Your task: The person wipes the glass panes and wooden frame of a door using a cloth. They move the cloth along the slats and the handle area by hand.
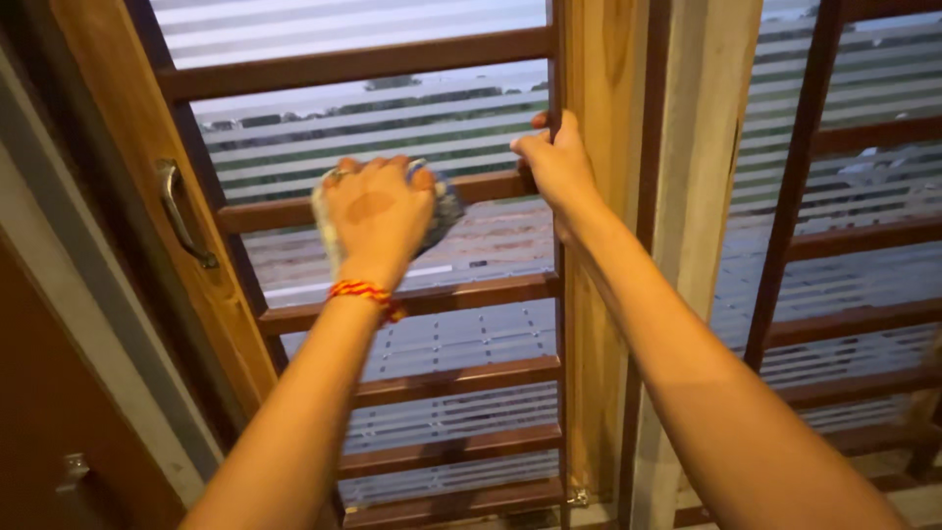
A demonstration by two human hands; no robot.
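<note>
My left hand [378,211] presses a crumpled cloth [444,208], white and blue-grey, against a horizontal brown bar [270,212] of a window grille. A red and yellow thread band circles that wrist. My right hand [556,167] grips the vertical edge of the grille frame [557,59] where it meets the wooden window frame [599,59]. Behind the bars is striped frosted glass [373,118].
A metal handle [180,211] is fixed on the wooden frame at the left. A second barred window panel [854,226] stands to the right of the wooden post. A grey wall edge [88,324] and a dark brown surface lie at the lower left.
</note>
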